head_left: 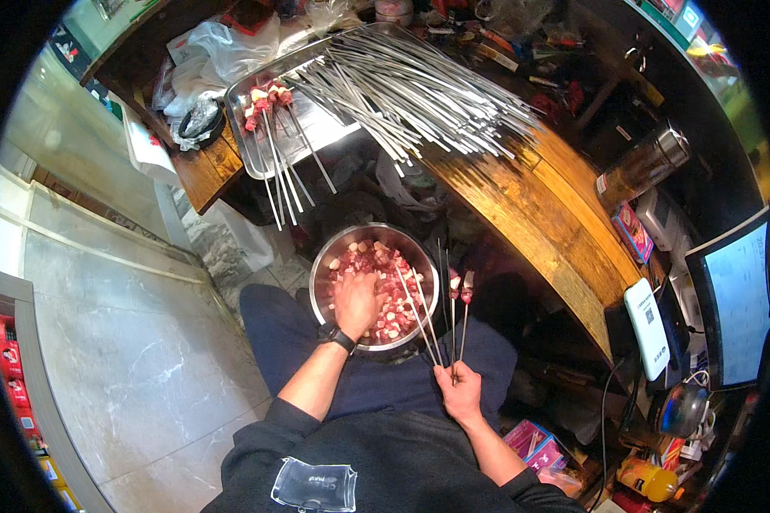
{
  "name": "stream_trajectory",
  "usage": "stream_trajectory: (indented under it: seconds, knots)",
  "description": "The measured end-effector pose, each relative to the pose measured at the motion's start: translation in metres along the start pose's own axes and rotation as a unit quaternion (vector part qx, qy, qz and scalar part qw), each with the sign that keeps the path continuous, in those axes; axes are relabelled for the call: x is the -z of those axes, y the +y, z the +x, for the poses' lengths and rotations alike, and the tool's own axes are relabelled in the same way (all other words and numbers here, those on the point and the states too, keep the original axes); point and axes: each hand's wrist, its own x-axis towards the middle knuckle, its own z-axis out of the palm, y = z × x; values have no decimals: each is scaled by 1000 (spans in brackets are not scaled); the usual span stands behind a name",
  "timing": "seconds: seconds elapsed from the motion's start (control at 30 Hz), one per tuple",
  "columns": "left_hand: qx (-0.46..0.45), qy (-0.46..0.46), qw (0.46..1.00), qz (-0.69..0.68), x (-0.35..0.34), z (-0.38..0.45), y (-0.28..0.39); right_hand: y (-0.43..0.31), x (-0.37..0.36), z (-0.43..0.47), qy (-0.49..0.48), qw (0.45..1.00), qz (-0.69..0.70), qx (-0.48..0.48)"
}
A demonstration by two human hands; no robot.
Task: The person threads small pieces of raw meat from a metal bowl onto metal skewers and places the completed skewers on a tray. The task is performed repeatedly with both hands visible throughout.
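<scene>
Pink and pale meat cubes (394, 314) fill a round steel bowl (432, 269) at my lap. My left hand (357, 304), with a dark band at the wrist, reaches into the cubes; its fingertips are partly hidden among them. Right of the bowl, my right hand (459, 385) grips several metal skewers (464, 327) near their lower ends. Two of these carry meat pieces near the top, while others look bare and two lean across the bowl. Loaded meat skewers (269, 102) rest on a steel tray (254, 168), beside a large pile of bare metal skewers (423, 90).
A curved wooden counter (526, 211) runs along the right, bearing a steel flask (641, 167), a white device (646, 329) and a monitor (735, 301). Plastic bags (224, 58) lie behind the tray. An orange drink bottle (648, 479) is at the lower right.
</scene>
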Motion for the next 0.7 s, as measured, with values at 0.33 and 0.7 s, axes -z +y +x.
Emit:
stream_trajectory:
  seconds: [0.33, 0.7]
  knots:
    - [289, -89, 663, -684, 40, -9, 2, -4, 1, -2, -50, 997, -45, 42]
    - [287, 10, 537, -793, 37, -11, 6, -5, 0, -1, -74, 995, -51, 34]
